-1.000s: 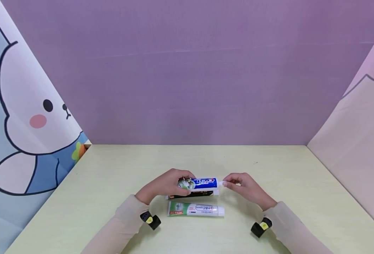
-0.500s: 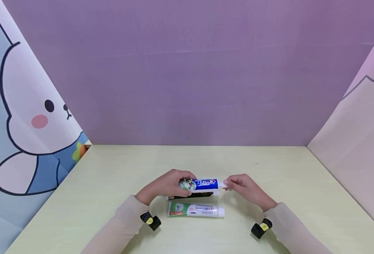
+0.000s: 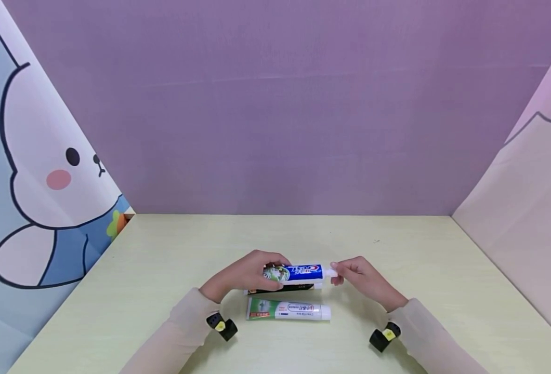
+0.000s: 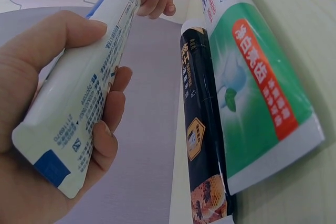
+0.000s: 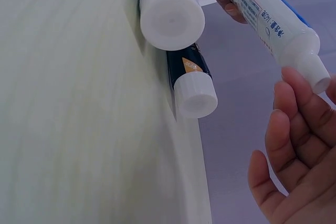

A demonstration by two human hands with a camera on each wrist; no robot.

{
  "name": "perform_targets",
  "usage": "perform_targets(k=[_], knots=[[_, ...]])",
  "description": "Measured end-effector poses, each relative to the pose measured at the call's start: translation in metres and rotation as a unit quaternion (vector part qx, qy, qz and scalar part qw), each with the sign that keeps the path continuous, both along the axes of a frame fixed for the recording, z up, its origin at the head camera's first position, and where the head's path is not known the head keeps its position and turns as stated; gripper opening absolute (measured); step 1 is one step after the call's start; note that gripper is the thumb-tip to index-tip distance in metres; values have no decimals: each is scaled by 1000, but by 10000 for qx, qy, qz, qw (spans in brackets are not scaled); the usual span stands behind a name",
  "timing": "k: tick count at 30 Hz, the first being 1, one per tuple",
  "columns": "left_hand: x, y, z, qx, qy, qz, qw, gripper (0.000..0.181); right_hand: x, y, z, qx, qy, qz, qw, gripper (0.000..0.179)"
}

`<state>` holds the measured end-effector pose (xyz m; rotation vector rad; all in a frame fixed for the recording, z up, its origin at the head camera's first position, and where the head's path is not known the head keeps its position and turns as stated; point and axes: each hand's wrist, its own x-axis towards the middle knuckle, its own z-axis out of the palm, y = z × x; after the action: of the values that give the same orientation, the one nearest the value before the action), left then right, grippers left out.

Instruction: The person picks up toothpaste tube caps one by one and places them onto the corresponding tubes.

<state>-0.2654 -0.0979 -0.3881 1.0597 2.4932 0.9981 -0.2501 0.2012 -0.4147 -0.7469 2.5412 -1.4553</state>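
My left hand (image 3: 252,271) grips a blue and white toothpaste tube (image 3: 305,272) round its body, thumb on one side and fingers on the other. In the left wrist view the tube's printed white back (image 4: 89,87) shows, held up off the table. At its right end, the thumb and fingertips of my right hand (image 3: 364,278) pinch the small white cap (image 5: 314,73). The cap sits at the tube's mouth in the right wrist view. Below the held tube lies a black toothpaste tube (image 4: 198,114), partly hidden from the head view. Nearer me rests a green and white toothpaste tube (image 3: 288,309).
Both lying tubes are side by side on the pale wooden table (image 3: 163,249), their white caps toward the right. A purple backdrop (image 3: 275,114) rises behind the table. Printed cloth panels (image 3: 46,130) stand at the left and right sides.
The right fingers have shifted round the cap, with the lower fingers now hanging below it. The held tube has moved very slightly right; the lying tubes stay put.
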Motion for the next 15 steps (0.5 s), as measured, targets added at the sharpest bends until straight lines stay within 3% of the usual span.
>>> perform_targets(k=[10,15], knots=[[2,0,3,84,-64,5,9999,39,0,0,0,-48,-204,-264,9994,46],[1,0,3,70,-68,33,9999,40,-1,3,-2,-255,56,-217,9994,41]])
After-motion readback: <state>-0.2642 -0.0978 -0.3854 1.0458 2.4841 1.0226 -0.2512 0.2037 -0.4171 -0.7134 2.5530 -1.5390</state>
